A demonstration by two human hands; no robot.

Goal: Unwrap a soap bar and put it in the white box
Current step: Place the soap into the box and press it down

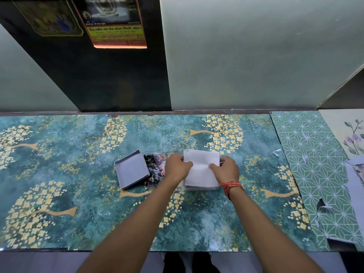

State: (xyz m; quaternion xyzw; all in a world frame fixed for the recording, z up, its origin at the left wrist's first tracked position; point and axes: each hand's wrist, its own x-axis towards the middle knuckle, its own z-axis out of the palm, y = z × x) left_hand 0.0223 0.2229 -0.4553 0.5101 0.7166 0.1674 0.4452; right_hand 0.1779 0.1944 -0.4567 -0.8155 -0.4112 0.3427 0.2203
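Observation:
A white paper sheet (201, 168) lies over the white box (201, 187), of which only the near rim shows. My left hand (178, 168) pinches the sheet's left edge and my right hand (226, 170) pinches its right side, thumbs on top. A second shallow white tray, the box's other half (132, 171), lies open and empty to the left, tilted. Between the two sits a crumpled black wrapper with white script (154, 170), partly under my left hand. No soap bar is visible; the sheet hides whatever is in the box.
The table carries a teal covering with yellow flower trees (78, 194). A green geometric sheet (315, 164) and a floral sheet (350, 134) lie at the right. A wall and a dark panel with posters (116, 24) stand behind.

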